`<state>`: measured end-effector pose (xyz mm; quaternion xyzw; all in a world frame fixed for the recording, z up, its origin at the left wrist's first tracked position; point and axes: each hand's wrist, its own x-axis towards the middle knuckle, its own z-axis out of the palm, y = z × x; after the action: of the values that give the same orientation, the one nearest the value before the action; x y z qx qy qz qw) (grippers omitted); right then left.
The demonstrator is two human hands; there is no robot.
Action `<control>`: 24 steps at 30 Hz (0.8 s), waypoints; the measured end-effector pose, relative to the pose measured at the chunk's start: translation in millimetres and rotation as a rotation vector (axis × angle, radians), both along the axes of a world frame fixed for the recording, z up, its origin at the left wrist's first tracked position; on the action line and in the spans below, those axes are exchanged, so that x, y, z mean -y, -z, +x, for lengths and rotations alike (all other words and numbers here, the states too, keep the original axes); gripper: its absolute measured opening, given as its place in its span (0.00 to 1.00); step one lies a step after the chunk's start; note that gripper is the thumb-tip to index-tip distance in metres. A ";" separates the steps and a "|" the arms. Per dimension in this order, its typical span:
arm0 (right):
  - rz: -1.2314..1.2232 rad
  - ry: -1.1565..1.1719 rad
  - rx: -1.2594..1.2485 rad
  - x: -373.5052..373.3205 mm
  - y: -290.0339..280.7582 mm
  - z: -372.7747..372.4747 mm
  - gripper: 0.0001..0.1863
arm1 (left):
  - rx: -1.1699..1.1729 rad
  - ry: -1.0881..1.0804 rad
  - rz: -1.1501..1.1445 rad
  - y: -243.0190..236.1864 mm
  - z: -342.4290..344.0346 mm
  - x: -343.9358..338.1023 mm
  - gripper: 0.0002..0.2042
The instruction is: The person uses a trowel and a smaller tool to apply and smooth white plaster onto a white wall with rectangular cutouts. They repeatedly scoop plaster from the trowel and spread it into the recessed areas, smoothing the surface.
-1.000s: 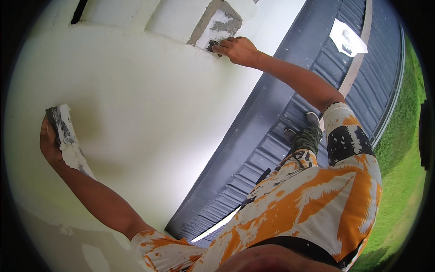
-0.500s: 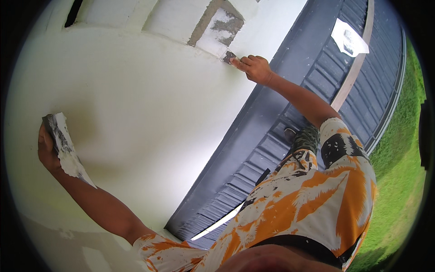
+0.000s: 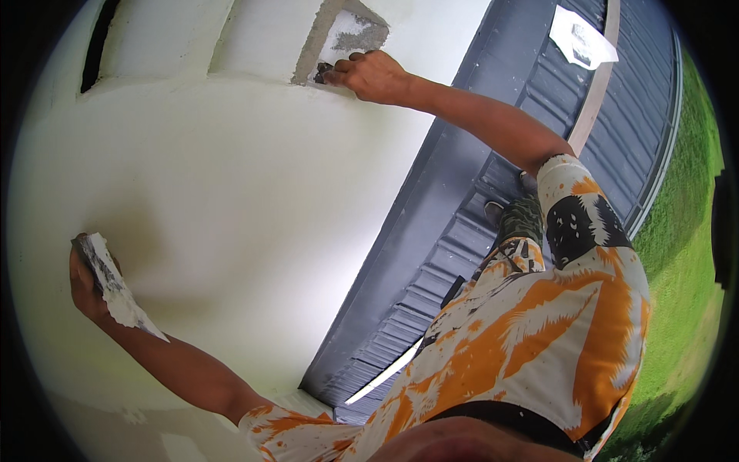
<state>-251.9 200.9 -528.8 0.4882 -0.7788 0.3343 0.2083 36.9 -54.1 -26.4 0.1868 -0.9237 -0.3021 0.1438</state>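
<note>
The right hand was clamped on a dark scraper, placed at the lower left corner of a recess in the wall. The recess held a rough grey patch on its white back. The left hand was closed around the upper end of a plate, which bore white paste. On the roof, a white sheet overlapped a plank's left edge.

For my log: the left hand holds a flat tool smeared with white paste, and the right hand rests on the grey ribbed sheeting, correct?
One slip: the right hand isn't there but at the wall recess, as the head view shows. The left hand does hold the flat tool.
</note>
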 end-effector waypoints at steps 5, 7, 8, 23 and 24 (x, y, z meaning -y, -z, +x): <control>0.044 0.005 0.029 -22.7 -0.6 4.8 0.26 | -0.113 -0.044 0.155 14.9 -14.1 -20.0 0.27; -0.100 0.001 0.068 -12.3 -6.6 3.5 0.26 | -0.280 -0.168 0.061 29.8 -20.2 -42.3 0.27; -0.149 -0.002 0.017 -4.0 -6.7 -1.6 0.25 | -0.238 -0.149 0.083 22.5 -17.3 -37.4 0.27; 0.038 -0.023 -0.040 -7.7 -10.1 -2.7 0.22 | -0.011 0.018 0.167 -2.3 -5.0 -17.8 0.33; 0.021 -0.013 -0.034 -9.8 -11.9 -2.2 0.22 | 0.021 0.038 0.182 -3.2 -4.7 -19.1 0.33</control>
<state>-254.1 210.7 -516.8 0.5011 -0.7754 0.3192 0.2142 32.2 -34.9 -23.2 0.1848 -0.8971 -0.3857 0.1109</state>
